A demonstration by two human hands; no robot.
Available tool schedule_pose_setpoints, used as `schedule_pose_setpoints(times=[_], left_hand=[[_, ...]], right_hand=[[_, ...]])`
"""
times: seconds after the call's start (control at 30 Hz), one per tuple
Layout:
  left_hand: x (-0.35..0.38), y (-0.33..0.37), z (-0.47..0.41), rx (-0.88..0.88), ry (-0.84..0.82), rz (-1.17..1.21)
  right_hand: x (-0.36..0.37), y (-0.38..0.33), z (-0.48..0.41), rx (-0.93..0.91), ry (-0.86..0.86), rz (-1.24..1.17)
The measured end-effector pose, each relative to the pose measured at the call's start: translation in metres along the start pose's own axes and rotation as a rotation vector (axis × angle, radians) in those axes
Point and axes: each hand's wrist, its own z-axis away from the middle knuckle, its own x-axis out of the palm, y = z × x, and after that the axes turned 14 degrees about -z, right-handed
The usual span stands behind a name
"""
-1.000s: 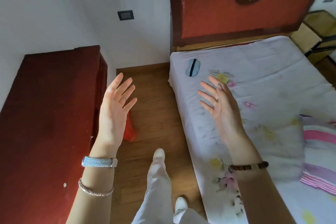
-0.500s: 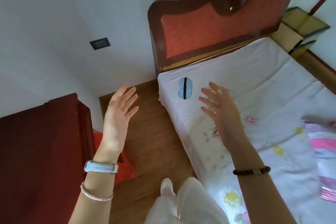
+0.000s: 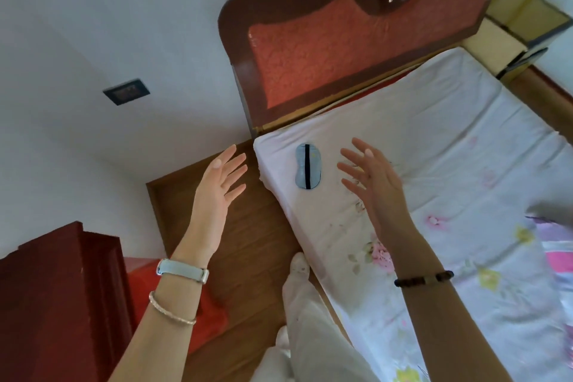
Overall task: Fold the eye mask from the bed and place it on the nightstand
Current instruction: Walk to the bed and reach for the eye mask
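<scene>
An eye mask [image 3: 307, 170] lies on the bed [image 3: 449, 139] near the headboard [image 3: 341, 40], between two raised hands.

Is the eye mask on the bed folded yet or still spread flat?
Spread flat. The eye mask shows its full outline, black strap along its length, on the bed; neither hand touches it.

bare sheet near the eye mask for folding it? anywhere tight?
Bare sheet lies between the eye mask and the headboard, and a wide patch beyond the right hand toward the far edge of the bed. Tight: the mask sits near the bed's corner, and the striped blanket covers the sheet at the right. Both hands are open and empty; left hand over floor.
</scene>
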Motion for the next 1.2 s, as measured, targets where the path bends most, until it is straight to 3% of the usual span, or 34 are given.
schedule_pose_setpoints(times=[0.3,0.57,0.9,1.07,1.2], left_hand=[[0.038,-0.047,-0.142,-0.214,-0.124,-0.057],[0.076,-0.154,-0.251,-0.427,-0.176,-0.099],[0.121,-0.269,-0.354,-0.533,-0.23,-0.124],[0.137,-0.294,-0.372,-0.608,-0.224,-0.118],[0.147,-0.299,-0.381,-0.566,-0.279,-0.192]], right_hand=[[-0.012,0.029,-0.131,0.186,0.038,0.106],[-0.041,0.134,-0.225,0.418,0.157,0.034],[-0.063,0.27,-0.309,0.454,0.22,-0.007],[-0.067,0.316,-0.325,0.46,0.252,-0.009],[-0.066,0.335,-0.33,0.433,0.278,-0.026]])
